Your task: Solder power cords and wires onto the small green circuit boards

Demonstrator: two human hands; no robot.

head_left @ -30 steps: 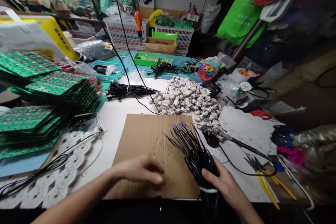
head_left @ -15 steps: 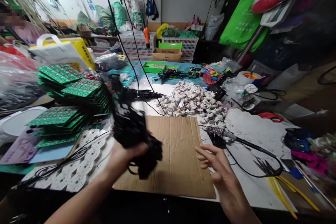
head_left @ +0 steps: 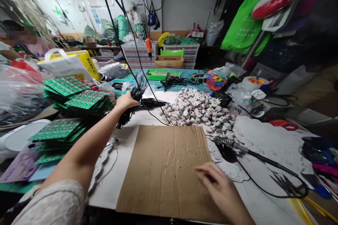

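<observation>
My left hand [head_left: 126,101] is stretched far forward and closed on a black bundle of wires [head_left: 131,107], held beside another black wire bundle [head_left: 151,103] lying on the white table. My right hand [head_left: 219,187] rests on the near right part of a brown cardboard sheet [head_left: 163,168], its fingers slightly blurred and loosely spread, with nothing in them. A heap of small white and silver parts [head_left: 198,109] lies beyond the cardboard. A soldering iron [head_left: 232,145] with a black cord lies to the right of the sheet.
Stacks of green circuit boards [head_left: 79,100] fill the left side. A yellow bag [head_left: 69,62], white crates [head_left: 137,53] and a cardboard box [head_left: 169,62] stand further back. A green tray [head_left: 157,74], tape roll [head_left: 252,83], red scissors [head_left: 283,125] and yellow cables [head_left: 308,205] lie around.
The black wire bundle went from my right hand into my left, which carried it from the cardboard forward and left to the back of the table. My right hand settled onto the cardboard.
</observation>
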